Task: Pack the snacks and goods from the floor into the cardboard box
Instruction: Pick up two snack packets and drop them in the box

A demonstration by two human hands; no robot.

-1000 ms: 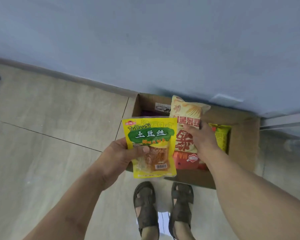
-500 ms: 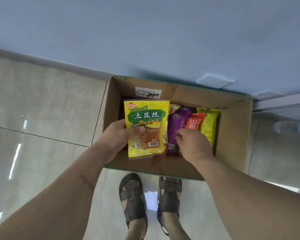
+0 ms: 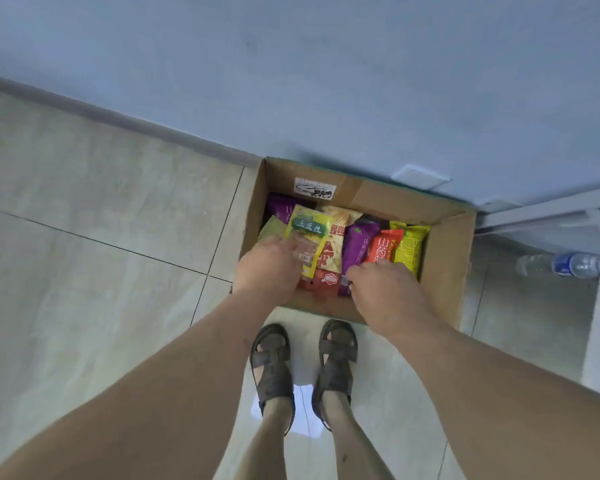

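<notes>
An open cardboard box (image 3: 447, 258) stands on the floor against the blue wall. Inside stand several snack packs: a cream and red chip bag (image 3: 333, 240), a purple pack (image 3: 359, 244), a red pack (image 3: 385, 245) and a yellow pack (image 3: 411, 245). My left hand (image 3: 269, 268) holds a yellow and green snack pouch (image 3: 307, 233) low inside the box at its left side, in front of the chip bag. My right hand (image 3: 383, 287) is over the box's near edge, fingers curled at the bottom of the purple pack; whether it grips the pack is hidden.
My two sandalled feet (image 3: 302, 362) stand just before the box. A clear water bottle (image 3: 558, 265) lies on the floor to the right, by a white frame. Tiled floor (image 3: 101, 254) spreads to the left.
My left hand has lowered the yellow and green pouch down into the box's left side. My right hand has let the chip bag stand in the box and moved to the near edge.
</notes>
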